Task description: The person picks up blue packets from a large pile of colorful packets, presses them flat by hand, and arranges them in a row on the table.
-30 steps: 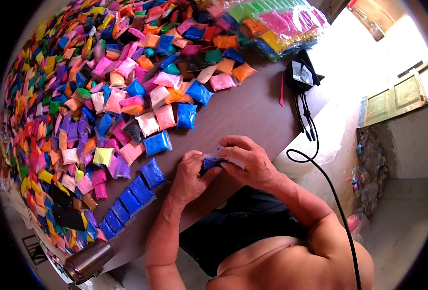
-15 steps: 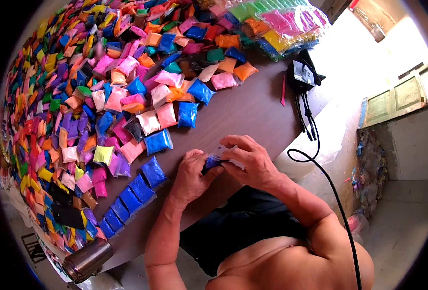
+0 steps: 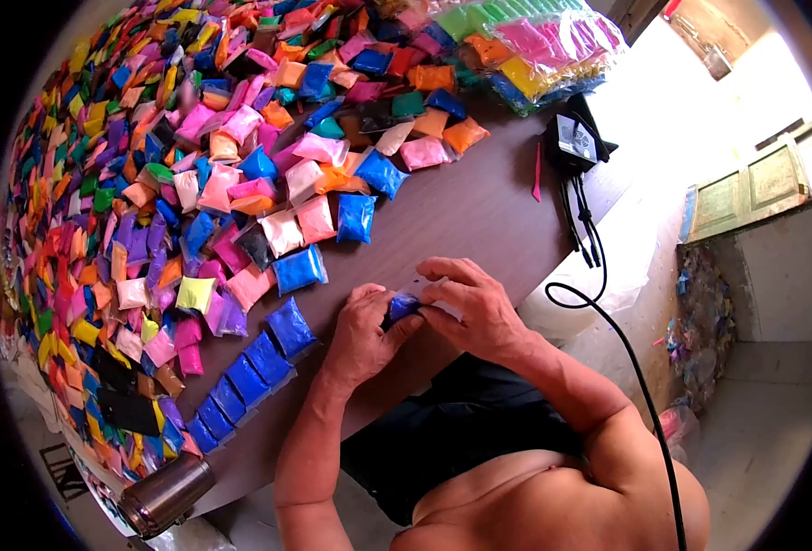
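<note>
Between my two hands, at the table's near edge, is a small blue packet (image 3: 403, 306) in clear plastic. My left hand (image 3: 366, 332) is closed on its left side, thumb toward the front. My right hand (image 3: 476, 308) pinches its right end, where some clear film shows under the fingers. Much of the packet is hidden by the fingers. To the left, a slanting row of several blue packets (image 3: 261, 358) lies on the table, side by side. Another blue packet (image 3: 300, 269) rests just beyond the row's upper end.
A big heap of many-coloured packets (image 3: 240, 119) covers the table's left and far side. Clear bags of packets (image 3: 553, 46) lie at the back. A black device (image 3: 576, 142) with a cable (image 3: 621, 326) stands at right, near a pink strip (image 3: 537, 174). A metal flask (image 3: 167, 494) lies front left.
Almost nothing differs. The blue packet shows slightly more between my fingers; both hands stay in the same place.
</note>
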